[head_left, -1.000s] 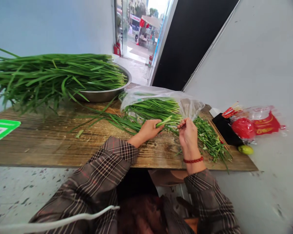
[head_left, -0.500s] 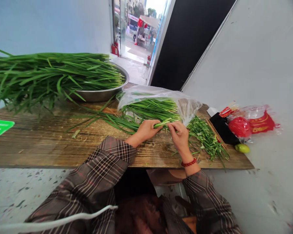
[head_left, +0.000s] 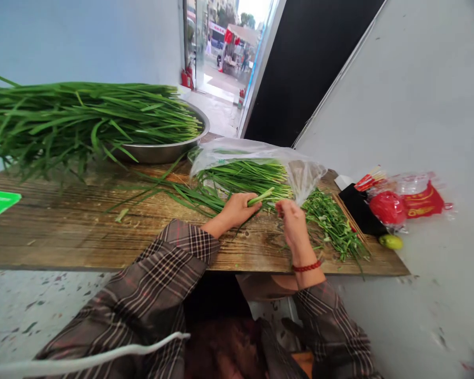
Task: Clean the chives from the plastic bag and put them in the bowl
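My left hand is closed round a small bunch of garlic chives, their pale stem ends poking out to the right. A little apart from those ends, my right hand has its fingers pinched together; whatever they hold, if anything, is too small to make out. Behind both hands, more chives lie in an opened clear plastic bag. To the right of my right hand spreads a pile of trimmed scraps and leaves on the wooden table.
A metal basin at the back left is heaped with long chives that overhang its left side. At the table's right end are a black item, red packaging and a yellow-green fruit. A green sign stands far left.
My right hand has drawn away from the stem ends, slightly right and down towards me. The left hand keeps its hold on the chives, whose ends tilt up a little more.
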{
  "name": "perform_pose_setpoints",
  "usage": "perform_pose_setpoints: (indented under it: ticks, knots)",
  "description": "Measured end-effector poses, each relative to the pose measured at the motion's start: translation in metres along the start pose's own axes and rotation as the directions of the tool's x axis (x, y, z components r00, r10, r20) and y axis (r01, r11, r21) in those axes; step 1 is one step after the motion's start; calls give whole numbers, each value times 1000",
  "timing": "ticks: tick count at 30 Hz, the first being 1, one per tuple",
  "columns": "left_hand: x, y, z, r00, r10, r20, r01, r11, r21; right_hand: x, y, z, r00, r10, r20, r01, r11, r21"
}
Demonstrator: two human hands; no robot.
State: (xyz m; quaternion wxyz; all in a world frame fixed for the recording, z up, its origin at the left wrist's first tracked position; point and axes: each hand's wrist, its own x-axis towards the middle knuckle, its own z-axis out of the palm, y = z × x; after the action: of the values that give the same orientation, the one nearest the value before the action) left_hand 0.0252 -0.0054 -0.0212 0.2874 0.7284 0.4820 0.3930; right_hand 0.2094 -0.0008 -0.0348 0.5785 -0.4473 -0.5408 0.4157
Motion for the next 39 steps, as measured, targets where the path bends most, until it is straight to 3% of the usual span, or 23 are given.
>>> perform_pose_setpoints:
  ticks: [3,6,10,14,16,19,22,24,28,30,34,39]
  knots:
    - [-1,1,0,1000,6,30,-5,999,-37,-8,4,15,985,-42,166,60,993,-105]
    - [-2,1,0,995,-25,92,37,991,-132,-5,8,17,984,-99,147,125,977,-175]
    - [-2,1,0,993,-70,91,85,982,-171,7,6,-14,974,-195,112,224,881,-418]
    - [0,-1,0,999,-16,28,17,999,-42,14,-9,-38,948,-293,125,312,770,-557]
    - [1,-2,0,1000,27,12,-27,999,20,14,-19,-36,921,-327,210,388,749,-537]
    - [2,-4,0,999,40,12,-40,997,60,10,-28,-23,833,-382,400,550,642,-533]
    - [2,-6,1,999,39,21,-40,997,69,6,-27,-15,792,-390,471,610,544,-576]
    - [2,-7,1,999,34,25,-36,997,66,3,-22,-12,821,-390,416,570,580,-581]
    - [2,-9,2,999,33,13,-34,998,54,-4,-8,0,950,-275,147,312,866,-392]
    - [2,-9,2,999,47,10,-48,998,38,-6,-2,9,984,-172,42,177,959,-223]
    - [2,-9,3,998,58,10,-58,998,15,-10,1,22,997,-55,-53,55,998,-3]
    - [3,-12,6,998,59,13,-59,998,37,-10,2,22,996,-37,-77,38,999,17]
